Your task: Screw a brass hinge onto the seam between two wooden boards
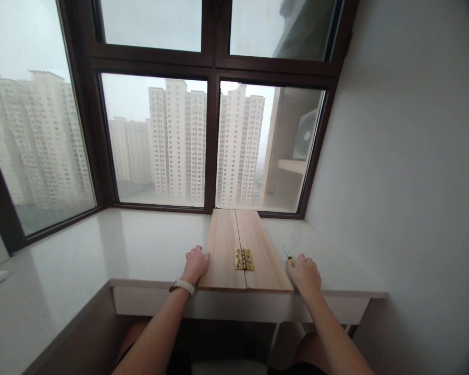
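Note:
Two light wooden boards [223, 245] lie side by side on the white windowsill counter [140, 245], reaching back to the window. A brass hinge [244, 259] spans their seam near the front. My left hand [196, 264], with a white watch at the wrist, rests against the left board's edge with its fingers curled. My right hand [305, 272] lies on the counter at the right board's edge, fingers curled over the handle of a yellow screwdriver [287, 253] whose shaft points away from me.
A dark-framed window [213, 130] fills the back and left, with tower blocks outside. A white wall [406, 182] stands close on the right. The counter runs around to the left; my knees show under its front edge.

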The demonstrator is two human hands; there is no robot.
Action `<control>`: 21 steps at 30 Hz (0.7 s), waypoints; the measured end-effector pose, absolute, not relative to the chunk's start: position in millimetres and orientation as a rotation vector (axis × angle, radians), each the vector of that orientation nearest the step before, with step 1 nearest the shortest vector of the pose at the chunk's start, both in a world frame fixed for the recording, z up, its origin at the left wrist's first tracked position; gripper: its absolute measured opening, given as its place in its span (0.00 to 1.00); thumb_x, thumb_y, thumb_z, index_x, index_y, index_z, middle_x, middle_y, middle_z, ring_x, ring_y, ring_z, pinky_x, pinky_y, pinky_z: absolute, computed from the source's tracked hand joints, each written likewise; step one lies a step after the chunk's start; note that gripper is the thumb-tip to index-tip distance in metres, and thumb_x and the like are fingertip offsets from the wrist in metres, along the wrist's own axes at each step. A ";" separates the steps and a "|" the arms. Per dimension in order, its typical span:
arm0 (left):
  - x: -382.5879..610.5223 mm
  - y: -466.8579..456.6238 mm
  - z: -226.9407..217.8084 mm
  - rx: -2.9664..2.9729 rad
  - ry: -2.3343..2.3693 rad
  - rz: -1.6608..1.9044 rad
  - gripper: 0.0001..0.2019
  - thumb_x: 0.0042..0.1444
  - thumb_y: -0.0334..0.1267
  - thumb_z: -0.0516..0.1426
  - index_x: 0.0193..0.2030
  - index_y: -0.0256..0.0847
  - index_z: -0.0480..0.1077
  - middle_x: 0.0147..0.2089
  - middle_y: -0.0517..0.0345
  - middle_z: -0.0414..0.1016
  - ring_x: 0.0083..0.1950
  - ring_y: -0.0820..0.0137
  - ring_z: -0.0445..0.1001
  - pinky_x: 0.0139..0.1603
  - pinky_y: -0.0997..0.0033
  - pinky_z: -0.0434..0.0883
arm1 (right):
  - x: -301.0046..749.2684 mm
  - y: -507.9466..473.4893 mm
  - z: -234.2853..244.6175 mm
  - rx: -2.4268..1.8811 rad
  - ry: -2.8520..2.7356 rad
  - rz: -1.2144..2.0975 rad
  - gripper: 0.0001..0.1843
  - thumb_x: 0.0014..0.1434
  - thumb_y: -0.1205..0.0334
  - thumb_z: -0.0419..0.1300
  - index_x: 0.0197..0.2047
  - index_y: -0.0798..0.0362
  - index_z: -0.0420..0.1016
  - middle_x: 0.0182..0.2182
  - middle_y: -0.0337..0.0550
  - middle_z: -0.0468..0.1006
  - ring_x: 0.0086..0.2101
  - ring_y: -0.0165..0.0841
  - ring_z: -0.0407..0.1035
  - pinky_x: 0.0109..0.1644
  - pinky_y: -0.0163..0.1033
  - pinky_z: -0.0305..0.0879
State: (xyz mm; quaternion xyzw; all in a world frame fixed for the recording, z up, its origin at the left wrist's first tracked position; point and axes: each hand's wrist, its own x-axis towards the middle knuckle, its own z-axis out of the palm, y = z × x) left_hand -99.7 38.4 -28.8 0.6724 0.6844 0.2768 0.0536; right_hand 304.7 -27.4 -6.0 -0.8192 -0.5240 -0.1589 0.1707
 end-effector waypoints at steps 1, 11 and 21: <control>-98.6 40.8 -27.5 2.030 2.081 0.824 0.22 0.66 0.44 0.50 0.57 0.26 0.65 0.55 0.30 0.72 0.61 0.51 0.70 0.61 0.57 0.58 | 300.1 -25.2 -3.7 -2.284 -1.492 -0.474 0.22 0.67 0.46 0.52 0.49 0.57 0.72 0.44 0.61 0.76 0.48 0.47 0.71 0.47 0.44 0.64; -80.9 63.4 -8.6 1.875 2.077 0.672 0.24 0.63 0.46 0.53 0.56 0.25 0.67 0.54 0.28 0.75 0.58 0.50 0.75 0.52 0.63 0.67 | 250.1 30.3 18.7 -2.269 -1.662 -0.013 0.33 0.65 0.39 0.51 0.54 0.62 0.71 0.47 0.66 0.79 0.48 0.49 0.75 0.48 0.45 0.66; -86.2 85.0 12.0 1.639 1.944 0.662 0.22 0.53 0.47 0.61 0.48 0.30 0.76 0.56 0.30 0.76 0.60 0.50 0.75 0.48 0.69 0.71 | 261.7 68.8 24.3 -2.206 -1.506 0.458 0.31 0.46 0.46 0.71 0.49 0.58 0.80 0.47 0.63 0.81 0.52 0.50 0.74 0.51 0.43 0.71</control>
